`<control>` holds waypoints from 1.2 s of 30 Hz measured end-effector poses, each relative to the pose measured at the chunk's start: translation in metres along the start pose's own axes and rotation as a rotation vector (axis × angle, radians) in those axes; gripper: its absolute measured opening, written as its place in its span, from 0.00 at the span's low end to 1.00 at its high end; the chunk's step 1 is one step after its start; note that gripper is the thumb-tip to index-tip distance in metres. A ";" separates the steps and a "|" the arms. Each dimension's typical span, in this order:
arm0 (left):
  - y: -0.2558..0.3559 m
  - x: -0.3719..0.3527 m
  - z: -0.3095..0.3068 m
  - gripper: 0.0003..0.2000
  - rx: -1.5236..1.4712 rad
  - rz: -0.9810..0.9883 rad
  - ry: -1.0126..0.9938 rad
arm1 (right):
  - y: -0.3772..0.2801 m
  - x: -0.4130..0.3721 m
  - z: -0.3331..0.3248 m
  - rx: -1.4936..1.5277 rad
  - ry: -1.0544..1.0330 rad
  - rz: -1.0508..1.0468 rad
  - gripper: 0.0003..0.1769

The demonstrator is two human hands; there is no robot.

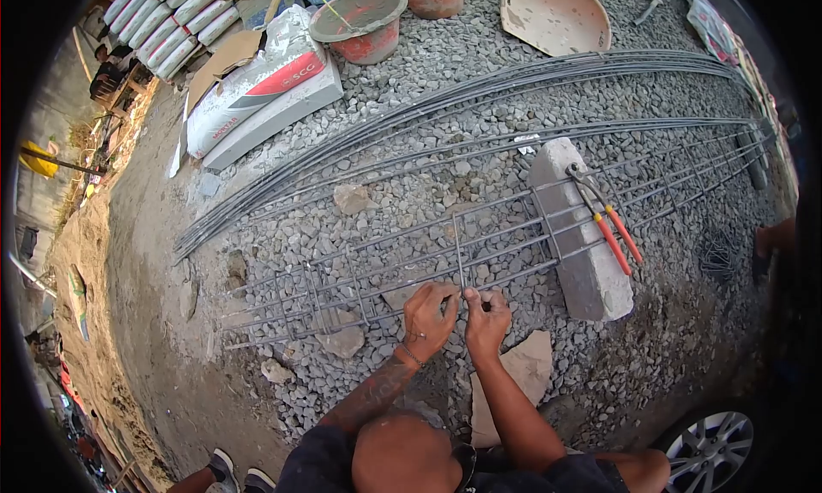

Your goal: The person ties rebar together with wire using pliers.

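Note:
A long rebar cage of thin steel bars and square stirrups lies across the gravel. My left hand is closed in a pinch at its near bar, beside a stirrup. Just right of it, my right hand pinches at the same corner, thumb up. What the fingertips hold is too small to make out. Pincers with red and orange handles rest on the cage above a concrete block, which props the cage up.
Loose rebar rods curve across the gravel behind the cage. Beyond are a mortar bag, a mortar-caked tub and a pale basin. A coil of tie wire lies right. A car wheel is at lower right.

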State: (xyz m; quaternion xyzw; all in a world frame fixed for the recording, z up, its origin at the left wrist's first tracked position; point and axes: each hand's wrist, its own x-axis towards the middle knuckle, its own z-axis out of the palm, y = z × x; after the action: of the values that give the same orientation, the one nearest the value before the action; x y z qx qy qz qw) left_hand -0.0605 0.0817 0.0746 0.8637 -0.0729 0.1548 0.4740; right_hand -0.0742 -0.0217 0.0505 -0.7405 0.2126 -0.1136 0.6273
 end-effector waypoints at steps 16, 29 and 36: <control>0.000 0.019 -0.016 0.07 -0.293 -0.352 -0.249 | -0.006 -0.007 -0.012 0.061 -0.158 0.105 0.12; -0.004 -0.003 -0.001 0.05 -0.038 0.061 -0.040 | -0.019 -0.010 -0.016 -0.226 -0.108 -0.117 0.13; -0.009 -0.003 -0.001 0.07 -0.005 0.250 -0.026 | -0.040 -0.001 -0.033 -0.420 -0.471 -0.178 0.13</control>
State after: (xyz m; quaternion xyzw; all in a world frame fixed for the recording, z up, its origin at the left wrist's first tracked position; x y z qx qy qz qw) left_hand -0.0614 0.0876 0.0665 0.8486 -0.1866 0.2014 0.4522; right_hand -0.0829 -0.0452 0.0963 -0.8752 0.0149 0.0529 0.4806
